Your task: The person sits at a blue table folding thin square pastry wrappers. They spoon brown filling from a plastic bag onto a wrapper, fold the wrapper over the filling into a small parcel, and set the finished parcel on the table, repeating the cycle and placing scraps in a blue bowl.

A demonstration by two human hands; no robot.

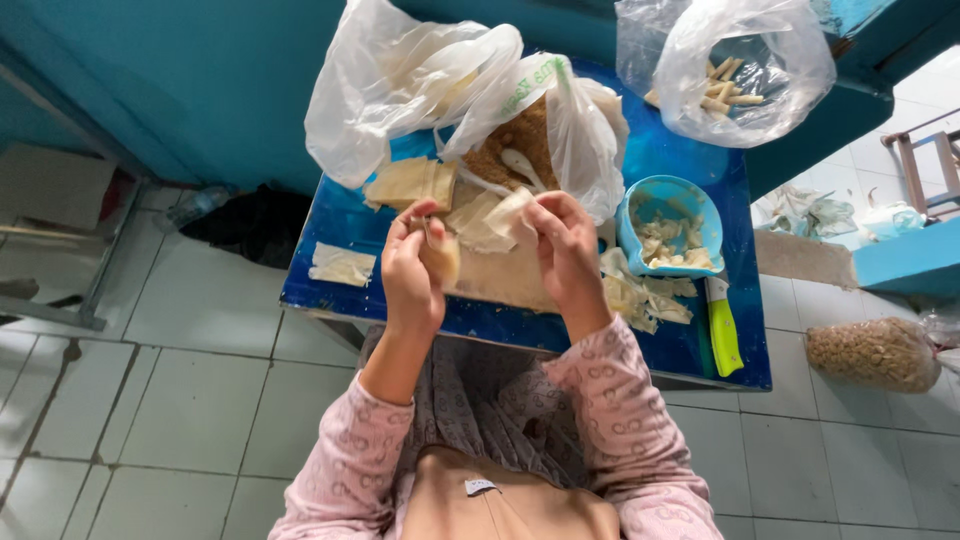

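Two hands work above the blue table (330, 290). My left hand (412, 270) has its fingers closed on a pale filled wrapper (443, 258); my right hand (565, 245), at 3 o'clock of it, pinches a wrapper sheet (505, 212). Risk, as I judge it: uneven pull tears the thin sheet and filling spills. Count: one blue bowl (668, 195) at 2 o'clock, one green-handled knife (722, 330), three plastic bags.

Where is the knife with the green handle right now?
In the head view, the green-handled knife lies at the right front corner of the blue table, just below the blue bowl and beyond the person's right hand.
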